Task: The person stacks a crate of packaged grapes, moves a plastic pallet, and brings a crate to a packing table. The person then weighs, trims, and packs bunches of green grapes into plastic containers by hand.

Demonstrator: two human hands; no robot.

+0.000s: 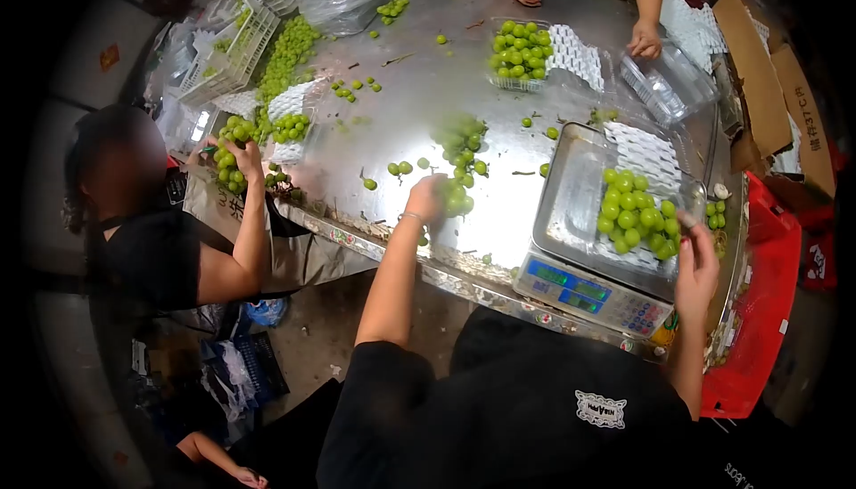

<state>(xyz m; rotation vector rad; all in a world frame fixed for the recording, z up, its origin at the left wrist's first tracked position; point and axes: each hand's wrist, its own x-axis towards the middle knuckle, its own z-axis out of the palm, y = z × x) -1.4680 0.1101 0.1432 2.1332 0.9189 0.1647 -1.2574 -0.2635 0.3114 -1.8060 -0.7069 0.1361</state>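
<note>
My left hand [428, 200], blurred by motion, is closed at the lower left of a loose bunch of green grapes [465, 157], itself smeared at the top. At the scale [588, 288], my right hand [700, 257] has its fingers curled against the right side of another bunch of green grapes [635, 211]. That bunch lies on white foam netting [646, 155] in a clear plastic box on the weighing pan [563, 186]. A small red spot shows by the right fingertips; what it is I cannot tell. The scale's display is lit.
On the left a co-worker holds grapes [234, 155] beside a grape pile [290, 52] and a white crate [234, 50]. Across the table, another person's hand [644, 41] touches clear boxes [669, 83]. A filled grape box [520, 54] stands nearby. A red crate [758, 293] borders the right edge.
</note>
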